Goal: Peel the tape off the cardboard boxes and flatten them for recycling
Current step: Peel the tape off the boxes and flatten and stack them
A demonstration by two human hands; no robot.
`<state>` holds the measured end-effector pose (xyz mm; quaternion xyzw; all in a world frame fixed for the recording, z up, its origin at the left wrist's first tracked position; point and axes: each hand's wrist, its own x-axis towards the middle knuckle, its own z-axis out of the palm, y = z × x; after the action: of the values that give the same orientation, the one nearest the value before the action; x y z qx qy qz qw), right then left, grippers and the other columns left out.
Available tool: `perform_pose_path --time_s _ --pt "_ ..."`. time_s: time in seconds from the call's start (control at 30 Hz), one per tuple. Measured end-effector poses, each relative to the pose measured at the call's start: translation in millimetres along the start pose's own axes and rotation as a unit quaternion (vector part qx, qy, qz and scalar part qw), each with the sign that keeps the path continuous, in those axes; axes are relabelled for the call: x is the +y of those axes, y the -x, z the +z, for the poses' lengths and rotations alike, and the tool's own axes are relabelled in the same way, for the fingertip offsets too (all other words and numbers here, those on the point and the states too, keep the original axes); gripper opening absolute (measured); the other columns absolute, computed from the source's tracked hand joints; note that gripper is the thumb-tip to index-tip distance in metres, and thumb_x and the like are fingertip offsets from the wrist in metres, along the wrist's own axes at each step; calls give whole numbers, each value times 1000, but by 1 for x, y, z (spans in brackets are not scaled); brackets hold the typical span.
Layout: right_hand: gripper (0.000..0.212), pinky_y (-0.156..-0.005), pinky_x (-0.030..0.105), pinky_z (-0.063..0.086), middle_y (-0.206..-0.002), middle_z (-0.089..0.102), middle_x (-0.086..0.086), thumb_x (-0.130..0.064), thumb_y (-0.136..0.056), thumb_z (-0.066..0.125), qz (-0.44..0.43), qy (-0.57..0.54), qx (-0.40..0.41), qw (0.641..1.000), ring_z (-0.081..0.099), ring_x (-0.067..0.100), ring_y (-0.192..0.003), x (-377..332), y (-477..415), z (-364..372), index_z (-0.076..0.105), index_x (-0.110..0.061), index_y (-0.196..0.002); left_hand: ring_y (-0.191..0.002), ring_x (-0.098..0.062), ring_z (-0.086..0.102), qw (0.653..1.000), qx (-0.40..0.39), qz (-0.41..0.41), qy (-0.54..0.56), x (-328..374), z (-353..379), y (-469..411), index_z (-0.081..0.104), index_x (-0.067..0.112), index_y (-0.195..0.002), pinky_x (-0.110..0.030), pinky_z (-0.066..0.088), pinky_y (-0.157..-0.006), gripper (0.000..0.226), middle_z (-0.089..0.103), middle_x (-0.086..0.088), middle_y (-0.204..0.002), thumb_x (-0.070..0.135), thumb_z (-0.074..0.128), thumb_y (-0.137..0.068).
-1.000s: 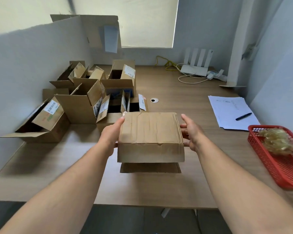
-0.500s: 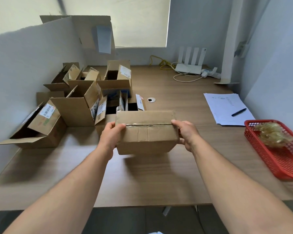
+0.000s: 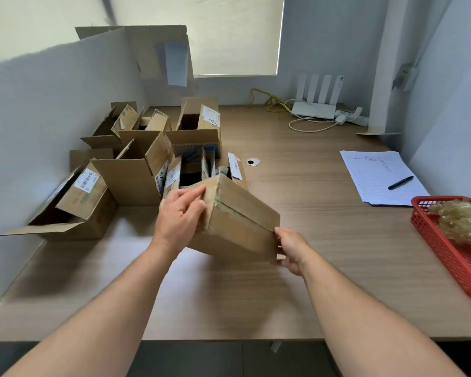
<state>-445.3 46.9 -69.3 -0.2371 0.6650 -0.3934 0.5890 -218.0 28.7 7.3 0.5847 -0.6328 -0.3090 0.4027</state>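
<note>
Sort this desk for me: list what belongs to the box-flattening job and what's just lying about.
Job: taped box, left hand touching its end, right hand gripping its corner; opened boxes at left; red basket holding tape wad.
Lying about: router, papers, pen.

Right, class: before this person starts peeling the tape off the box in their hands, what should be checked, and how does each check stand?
1. Box steadied: ok, tilted, both hands on it.
2. Right hand gripping the near corner: ok.
3. Left hand at the seam's end: ok, fingers touch that end face.
4. Tape edge lifted enough to pinch: cannot tell.
5. Red basket ready for scraps: ok, it sits to the right and holds used tape.
6. Box empty: cannot tell, it is closed.
</note>
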Motion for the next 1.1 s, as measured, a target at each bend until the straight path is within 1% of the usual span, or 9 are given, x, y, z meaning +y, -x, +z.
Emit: perform_pose_path --time_s 0.17,0.23,0.3,0.43,0.57,0.77,0.83,0.97,1.1 --pt "35 -64 28 43 -101 59 14 -31 -100 35 23 127 60 990 54 26 -83 23 -16 5 59 -7 -111 -115 -12 38 977 -18 114 -179 11 14 11 56 41 -130 -31 25 -98 70 48 15 -117 68 26 -73" --pt "39 -73 31 45 -109 62 20 -29 -100 35 -2 233 88 969 57 29 -91 22 -24 0 60 -1 -113 -124 -10 32 961 -49 128 -238 14 23 10 48 45 -136 -28 18 -98 75 45 11 -126 72 18 -73" --pt "33 -73 29 41 -107 64 19 -20 -97 39 -56 282 99 953 59 29 -94 16 -28 -3 64 -1 -107 -135 -12 23 947 -89 125 -283 19 33 9 37 49 -142 -29 14 -106 79 36 7 -143 75 9 -73" --pt "21 -75 29 47 -100 70 4 -15 -91 52 -146 81 121 979 61 20 -92 -2 -21 -10 70 -12 -100 -146 -13 5 907 -166 124 -368 29 52 6 16 54 -146 -33 3 -115 61 11 9 -161 72 11 -88" --pt "22 -63 25 44 -98 62 1 -14 -97 45 -175 -91 73 978 58 13 -91 -38 1 -21 61 -14 -113 -146 -15 4 885 -194 143 -398 43 69 2 16 52 -147 -35 3 -116 52 10 7 -161 62 20 -97" --pt "35 -81 36 47 -111 58 3 -9 -98 41 -201 -42 43 978 58 16 -94 -65 11 -40 53 -19 -129 -146 -19 8 869 -201 148 -428 50 81 -3 17 52 -147 -36 6 -115 51 14 5 -160 61 18 -97" --pt "37 -79 35 46 -111 57 3 -7 -97 40 -202 -17 33 979 59 14 -88 -70 11 -42 53 -19 -130 -145 -19 9 866 -201 151 -433 51 81 -3 17 52 -147 -36 7 -115 51 15 5 -160 61 18 -97" --pt "38 -71 30 45 -88 61 -4 -1 -93 42 -200 17 16 980 59 12 -80 -74 10 -42 58 -15 -123 -144 -20 11 861 -192 162 -443 50 80 -3 16 51 -148 -37 9 -114 52 17 4 -159 62 16 -97" --pt "42 -70 28 43 -86 61 -6 7 -85 44 -208 19 9 978 58 13 -80 -78 8 -42 61 -15 -117 -144 -20 11 861 -185 162 -446 47 81 -1 15 51 -148 -37 9 -114 54 17 4 -158 65 11 -96"
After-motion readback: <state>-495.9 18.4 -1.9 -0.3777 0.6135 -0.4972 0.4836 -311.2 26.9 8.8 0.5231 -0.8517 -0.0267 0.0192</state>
